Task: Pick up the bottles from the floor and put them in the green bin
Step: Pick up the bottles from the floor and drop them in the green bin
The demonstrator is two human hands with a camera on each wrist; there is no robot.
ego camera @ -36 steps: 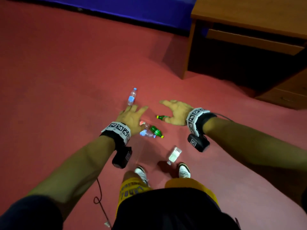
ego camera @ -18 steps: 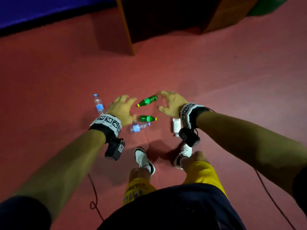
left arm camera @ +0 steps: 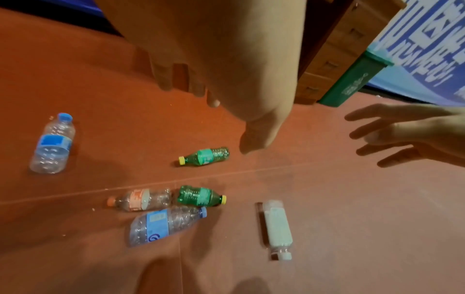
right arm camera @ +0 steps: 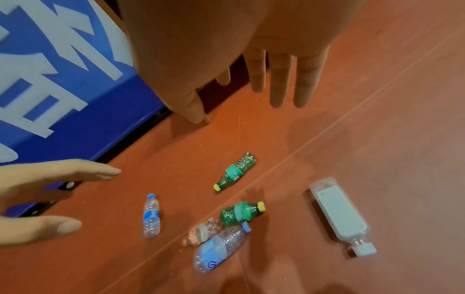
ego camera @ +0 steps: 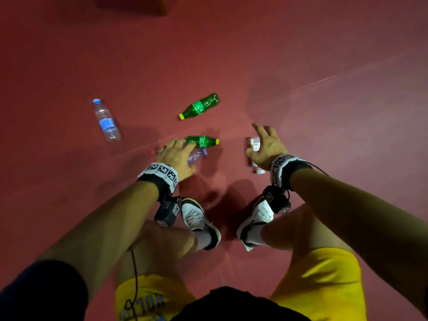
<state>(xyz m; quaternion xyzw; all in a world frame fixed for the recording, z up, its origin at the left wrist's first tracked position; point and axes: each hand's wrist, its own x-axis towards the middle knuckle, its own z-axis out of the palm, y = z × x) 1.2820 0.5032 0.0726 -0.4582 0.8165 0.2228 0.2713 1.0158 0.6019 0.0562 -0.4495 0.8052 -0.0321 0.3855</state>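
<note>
Several plastic bottles lie on the red floor. A far green bottle (ego camera: 200, 106) and a near green bottle (ego camera: 202, 141) have yellow caps. A clear blue-label bottle (ego camera: 106, 120) lies apart at the left. My left hand (ego camera: 177, 155) hovers open above an orange-cap bottle (left arm camera: 141, 199) and a large clear blue-label bottle (left arm camera: 164, 224). My right hand (ego camera: 266, 144) hovers open above a flat white-cap bottle (left arm camera: 276, 228). Neither hand touches a bottle. The green bin (left arm camera: 352, 79) stands beside a wooden cabinet in the left wrist view.
My two white shoes (ego camera: 196, 216) stand just behind the bottles. A wooden desk cabinet (left arm camera: 334, 39) and a blue printed wall panel (right arm camera: 50, 79) border the floor. Open red floor (ego camera: 324, 89) stretches to the right.
The head view has dropped closer to the floor and the bottles look larger. Both hands came back toward my feet, the right one from the far green bottle to over the white-cap bottle.
</note>
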